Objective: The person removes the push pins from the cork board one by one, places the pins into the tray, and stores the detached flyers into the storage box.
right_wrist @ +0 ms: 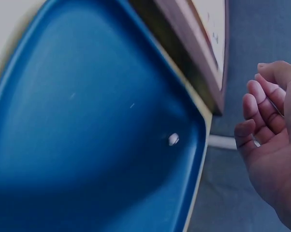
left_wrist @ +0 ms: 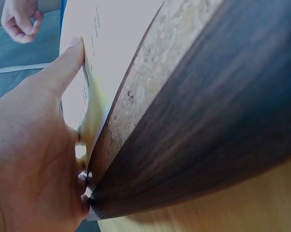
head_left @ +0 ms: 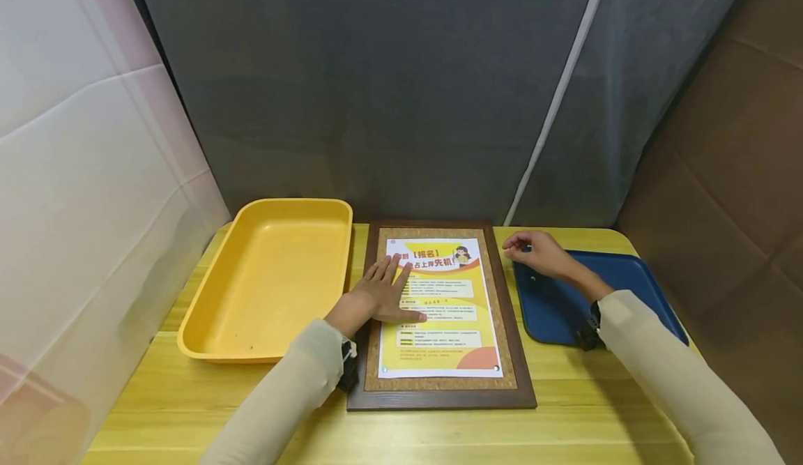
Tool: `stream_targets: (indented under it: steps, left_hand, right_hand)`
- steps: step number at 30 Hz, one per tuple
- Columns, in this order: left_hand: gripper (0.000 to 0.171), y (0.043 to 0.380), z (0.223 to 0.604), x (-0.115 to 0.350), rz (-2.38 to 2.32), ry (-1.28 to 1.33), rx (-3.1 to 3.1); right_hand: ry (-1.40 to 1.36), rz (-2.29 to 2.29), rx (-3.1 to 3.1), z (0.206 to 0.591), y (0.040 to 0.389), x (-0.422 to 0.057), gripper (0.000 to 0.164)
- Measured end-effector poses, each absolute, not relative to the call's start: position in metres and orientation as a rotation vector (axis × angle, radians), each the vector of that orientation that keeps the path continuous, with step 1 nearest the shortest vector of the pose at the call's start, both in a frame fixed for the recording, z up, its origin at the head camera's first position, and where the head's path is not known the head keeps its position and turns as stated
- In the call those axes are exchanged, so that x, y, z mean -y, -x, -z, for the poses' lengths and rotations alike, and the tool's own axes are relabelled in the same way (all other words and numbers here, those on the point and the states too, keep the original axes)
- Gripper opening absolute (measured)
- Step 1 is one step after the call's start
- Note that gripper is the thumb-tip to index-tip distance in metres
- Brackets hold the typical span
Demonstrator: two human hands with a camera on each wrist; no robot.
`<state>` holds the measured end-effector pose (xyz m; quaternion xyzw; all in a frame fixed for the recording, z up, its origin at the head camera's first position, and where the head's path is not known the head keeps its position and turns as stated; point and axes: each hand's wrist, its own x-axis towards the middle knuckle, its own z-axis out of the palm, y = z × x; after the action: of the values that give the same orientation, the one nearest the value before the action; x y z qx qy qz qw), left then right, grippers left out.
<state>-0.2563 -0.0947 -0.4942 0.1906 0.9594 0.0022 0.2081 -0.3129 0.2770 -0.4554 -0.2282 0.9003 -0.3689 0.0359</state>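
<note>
My left hand (head_left: 376, 298) lies with spread fingers on a yellow-and-white printed poster (head_left: 439, 364). Beneath the poster is a cork board (head_left: 448, 384) with a dark wooden frame (head_left: 442, 400). Small round thumbtacks sit at its two lower corners, one silver (head_left: 496, 367) and one greenish (head_left: 385, 369). In the left wrist view, the paper's edge bows up beside my thumb. My right hand (head_left: 542, 252) hovers over the far left corner of a blue tray (head_left: 590, 298), thumb and index tips close together. Whether something tiny is between them is hidden. One shiny thumbtack (right_wrist: 173, 139) lies in that tray.
A large yellow tray (head_left: 270, 284) stands to the left of the board. All this rests on a yellow wood-grain table (head_left: 389, 437). A dark grey curtain (head_left: 351, 88) hangs behind it, with a pale panel (head_left: 94, 137) at left and a brown one (head_left: 728, 172) at right.
</note>
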Motion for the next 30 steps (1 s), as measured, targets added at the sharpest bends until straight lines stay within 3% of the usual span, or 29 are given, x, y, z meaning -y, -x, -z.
stream_targets:
  steps: [30]
  left_hand:
    - [0.125, 0.252, 0.494, 0.101, -0.012, -0.489, -2.675]
  right_hand:
    - [0.908, 1.092, -2.691, 0.448, 0.338, -0.165, 0.023]
